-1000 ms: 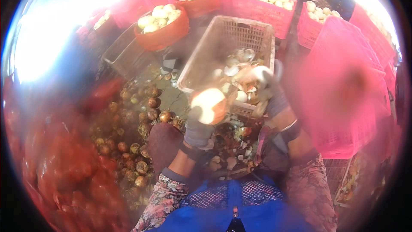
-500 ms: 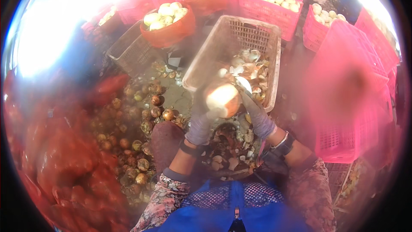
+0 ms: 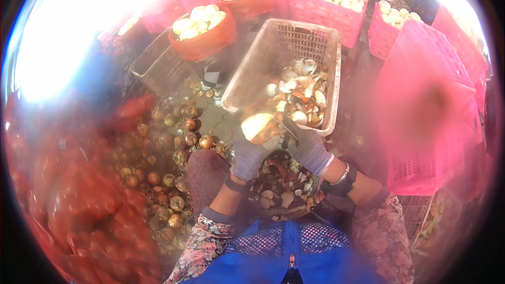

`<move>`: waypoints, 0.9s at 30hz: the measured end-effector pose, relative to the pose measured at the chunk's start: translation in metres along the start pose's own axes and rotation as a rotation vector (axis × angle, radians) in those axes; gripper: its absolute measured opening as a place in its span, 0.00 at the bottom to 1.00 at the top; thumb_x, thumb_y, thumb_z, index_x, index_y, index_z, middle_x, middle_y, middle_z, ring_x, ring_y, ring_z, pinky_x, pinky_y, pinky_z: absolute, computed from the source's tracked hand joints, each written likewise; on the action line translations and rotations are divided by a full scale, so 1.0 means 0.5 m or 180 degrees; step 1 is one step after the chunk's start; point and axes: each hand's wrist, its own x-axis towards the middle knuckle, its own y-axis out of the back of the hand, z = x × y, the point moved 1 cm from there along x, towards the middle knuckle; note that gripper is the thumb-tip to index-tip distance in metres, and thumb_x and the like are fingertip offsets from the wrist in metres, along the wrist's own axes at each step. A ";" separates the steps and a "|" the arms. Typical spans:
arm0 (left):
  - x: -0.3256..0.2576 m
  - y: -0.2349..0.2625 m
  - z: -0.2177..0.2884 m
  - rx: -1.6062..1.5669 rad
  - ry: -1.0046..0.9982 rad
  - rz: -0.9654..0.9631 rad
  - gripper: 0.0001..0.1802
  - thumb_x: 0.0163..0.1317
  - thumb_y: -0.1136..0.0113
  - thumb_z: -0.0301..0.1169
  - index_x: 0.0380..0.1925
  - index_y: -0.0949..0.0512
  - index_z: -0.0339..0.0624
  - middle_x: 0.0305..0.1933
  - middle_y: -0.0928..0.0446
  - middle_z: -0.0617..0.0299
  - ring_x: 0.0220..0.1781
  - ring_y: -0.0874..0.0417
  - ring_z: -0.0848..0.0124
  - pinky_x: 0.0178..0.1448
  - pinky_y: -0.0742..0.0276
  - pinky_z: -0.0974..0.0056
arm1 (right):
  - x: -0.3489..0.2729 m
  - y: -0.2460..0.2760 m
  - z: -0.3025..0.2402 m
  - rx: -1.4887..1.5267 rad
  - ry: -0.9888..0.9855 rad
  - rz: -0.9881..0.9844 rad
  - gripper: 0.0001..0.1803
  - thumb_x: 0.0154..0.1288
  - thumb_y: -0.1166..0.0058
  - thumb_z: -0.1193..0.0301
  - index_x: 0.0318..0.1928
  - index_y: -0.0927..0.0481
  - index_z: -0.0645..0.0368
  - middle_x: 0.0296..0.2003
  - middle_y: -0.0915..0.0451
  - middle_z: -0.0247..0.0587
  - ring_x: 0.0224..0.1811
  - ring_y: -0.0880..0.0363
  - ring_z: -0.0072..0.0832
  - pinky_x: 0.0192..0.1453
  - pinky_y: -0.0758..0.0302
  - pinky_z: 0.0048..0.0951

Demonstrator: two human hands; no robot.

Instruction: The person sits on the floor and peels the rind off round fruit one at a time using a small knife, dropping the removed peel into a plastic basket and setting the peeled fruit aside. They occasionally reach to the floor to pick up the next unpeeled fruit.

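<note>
A partly peeled onion (image 3: 256, 128) sits in my gloved left hand (image 3: 247, 153), its bare pale side facing left and brown skin still on its right. My gloved right hand (image 3: 309, 150) is closed on a small knife (image 3: 290, 130), whose dark blade lies against the onion's right side; its handle is hidden in the fingers. Just beyond both hands stands a whitish plastic crate (image 3: 333, 87) with onion skins and peeled scraps (image 3: 305, 87) in it. Below the hands, more peelings (image 3: 284, 179) lie between my knees.
Unpeeled onions (image 3: 168, 180) are heaped on the floor at left, beside red mesh sacks (image 3: 84, 194). An orange-red basin (image 3: 202, 46) of peeled onions stands at far left. Pink crates (image 3: 329, 18) of peeled onions line the back; stacked pink crates (image 3: 421, 152) stand at right.
The onion has moved slightly left and turned, showing more brown skin. My right hand has come in lower and left, and the knife has tilted across the onion's side.
</note>
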 end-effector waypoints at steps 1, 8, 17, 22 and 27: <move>0.001 0.001 -0.003 -0.0003 0.0014 -0.0023 0.42 0.43 0.26 0.27 0.59 0.39 0.41 0.52 0.27 0.58 0.50 0.22 0.68 0.53 0.20 0.61 | 0.000 -0.008 0.006 -0.0074 0.0190 0.0223 0.33 0.60 0.56 0.76 0.68 0.42 0.54 0.32 0.23 0.60 0.33 0.22 0.52 0.38 0.25 0.44; 0.003 0.000 -0.039 -0.2170 0.0802 -0.0370 0.35 0.48 0.30 0.28 0.56 0.35 0.37 0.52 0.28 0.52 0.52 0.24 0.63 0.51 0.21 0.60 | 0.015 -0.011 0.002 -0.0211 0.0114 -0.0135 0.27 0.65 0.57 0.75 0.66 0.39 0.56 0.39 0.21 0.53 0.39 0.21 0.41 0.43 0.24 0.36; -0.019 -0.023 -0.008 -0.1911 0.0897 0.0085 0.36 0.58 0.44 0.52 0.53 0.33 0.28 0.44 0.23 0.44 0.36 0.18 0.59 0.40 0.15 0.62 | 0.034 0.018 -0.020 -0.0842 0.0505 0.0267 0.32 0.65 0.52 0.74 0.68 0.43 0.50 0.42 0.20 0.47 0.41 0.18 0.37 0.39 0.23 0.33; -0.010 -0.020 0.005 -0.2347 0.1516 -0.0624 0.50 0.44 0.41 0.64 0.53 0.34 0.28 0.40 0.22 0.42 0.25 0.19 0.57 0.27 0.16 0.56 | 0.053 0.021 0.021 -0.1063 0.0467 0.0567 0.33 0.55 0.43 0.78 0.63 0.34 0.49 0.34 0.19 0.46 0.33 0.18 0.39 0.32 0.24 0.35; 0.007 -0.010 0.005 -0.1955 0.1087 -0.0975 0.53 0.41 0.35 0.62 0.58 0.36 0.30 0.50 0.24 0.45 0.44 0.19 0.58 0.43 0.17 0.57 | 0.048 0.026 0.084 0.0621 0.0954 -0.0127 0.09 0.57 0.45 0.73 0.37 0.21 0.64 0.24 0.21 0.46 0.24 0.23 0.27 0.27 0.27 0.28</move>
